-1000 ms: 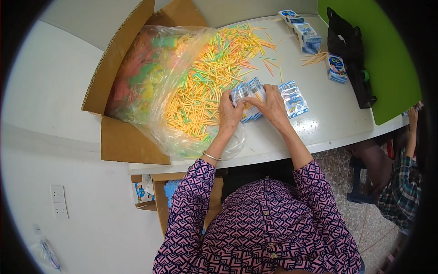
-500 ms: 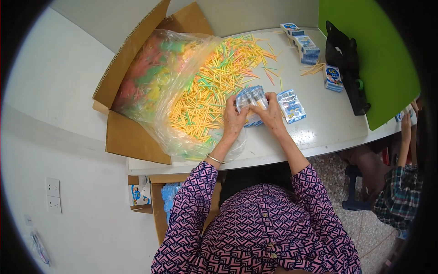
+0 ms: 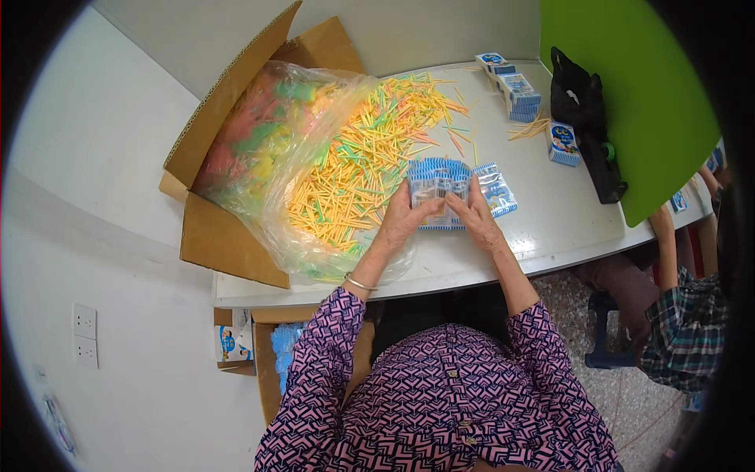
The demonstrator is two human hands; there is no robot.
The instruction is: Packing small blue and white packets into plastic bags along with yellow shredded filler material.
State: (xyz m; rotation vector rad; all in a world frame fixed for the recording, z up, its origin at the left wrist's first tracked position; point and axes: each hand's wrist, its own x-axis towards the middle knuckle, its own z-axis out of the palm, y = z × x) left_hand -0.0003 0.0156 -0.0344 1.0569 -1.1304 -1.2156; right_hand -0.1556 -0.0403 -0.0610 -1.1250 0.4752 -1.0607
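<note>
Both my hands hold a sheaf of clear plastic packets (image 3: 440,171) with blue-and-white striped edges, just above the table. My left hand (image 3: 404,220) grips the left edge, and its thumb lies across the front. On the opposite edge my right hand (image 3: 477,222) is closed, its thumb also on the front, close to the other thumb. Beside the right hand a similar flat packet (image 3: 497,193) lies on the table. Left of the packets spreads a heap of thin candy-like sticks (image 3: 342,177) in yellow, orange, pink and green.
The sticks spill from a clear plastic bag (image 3: 271,169) in an open cardboard box (image 3: 212,236). Small printed boxes (image 3: 519,98) stand stacked at the back right. Another small box (image 3: 563,144) is near a black object (image 3: 602,161) by the green partition (image 3: 637,102). A co-worker's arm (image 3: 666,244) shows at right.
The packets have been tilted and straightened, so their striped edges now fan upward between my hands. My thumbs have slid onto their front. The co-worker's arm at right has moved leftward.
</note>
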